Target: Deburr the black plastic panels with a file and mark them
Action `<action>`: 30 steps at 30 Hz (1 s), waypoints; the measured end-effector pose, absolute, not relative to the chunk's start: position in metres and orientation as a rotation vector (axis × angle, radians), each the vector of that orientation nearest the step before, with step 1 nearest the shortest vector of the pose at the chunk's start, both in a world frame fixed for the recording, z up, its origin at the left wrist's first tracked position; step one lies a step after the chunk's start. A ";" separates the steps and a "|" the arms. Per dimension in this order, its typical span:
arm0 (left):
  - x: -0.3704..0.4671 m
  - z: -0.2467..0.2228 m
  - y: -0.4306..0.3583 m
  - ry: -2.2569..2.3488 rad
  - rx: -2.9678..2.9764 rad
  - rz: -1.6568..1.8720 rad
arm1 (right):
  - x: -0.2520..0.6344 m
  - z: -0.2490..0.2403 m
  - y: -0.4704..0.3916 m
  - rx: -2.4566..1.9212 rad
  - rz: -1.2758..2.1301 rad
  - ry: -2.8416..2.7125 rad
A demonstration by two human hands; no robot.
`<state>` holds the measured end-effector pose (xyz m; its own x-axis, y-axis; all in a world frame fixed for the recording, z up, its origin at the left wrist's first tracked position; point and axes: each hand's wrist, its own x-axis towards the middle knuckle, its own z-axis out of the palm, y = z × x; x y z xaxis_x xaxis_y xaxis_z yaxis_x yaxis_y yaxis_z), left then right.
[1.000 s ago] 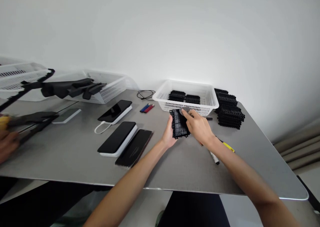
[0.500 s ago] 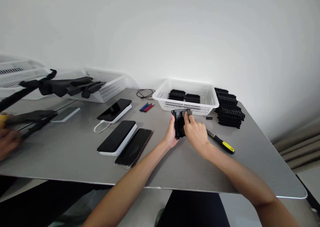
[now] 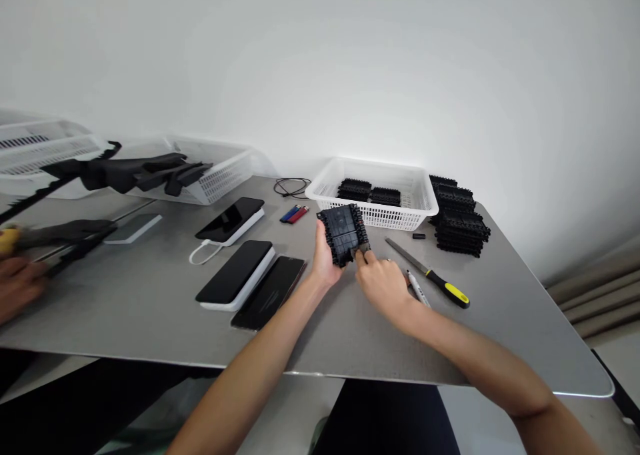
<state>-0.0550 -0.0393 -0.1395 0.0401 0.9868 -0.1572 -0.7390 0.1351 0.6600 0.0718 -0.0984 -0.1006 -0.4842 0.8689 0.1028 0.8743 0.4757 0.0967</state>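
Note:
A square black plastic part (image 3: 342, 231) with toothed edges is tilted up above the table, its flat face showing. My left hand (image 3: 325, 258) grips it along its left and lower side, the thumb on the left edge. At the part's lower right corner, the fingers of my right hand (image 3: 383, 281) are closed on something small that I cannot make out. A white marker (image 3: 418, 289) shows beside my right hand, partly covered by it. To the right lies a file (image 3: 447, 291) with a black and yellow handle.
Behind my hands stands a white basket (image 3: 377, 213) holding similar black parts; more are stacked (image 3: 460, 231) to its right. Lighters (image 3: 294, 215), phones (image 3: 237, 271) and a cable (image 3: 293, 188) lie left. At far left, another person's hand (image 3: 20, 285) is near long black pieces.
The black part has turned and moved left, now showing its flat face. My right hand has moved down and slightly left, uncovering the file's blade and the marker.

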 end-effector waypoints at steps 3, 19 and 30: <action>-0.052 -0.137 -0.041 0.720 0.430 1.386 | 0.077 -0.092 -0.097 -1.581 -0.125 -2.625; -0.024 -0.140 -0.058 0.528 0.507 1.216 | 0.093 -0.085 -0.072 -1.554 -0.270 -2.540; -0.047 -0.141 -0.045 0.684 0.465 1.345 | 0.076 -0.101 -0.098 -1.399 -0.250 -2.815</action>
<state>-0.0468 -0.0449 -0.1413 0.0793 0.9803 -0.1808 -0.7233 0.1814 0.6663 0.0763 -0.0978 -0.1007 -0.6063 0.7930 0.0599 0.7911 0.5939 0.1465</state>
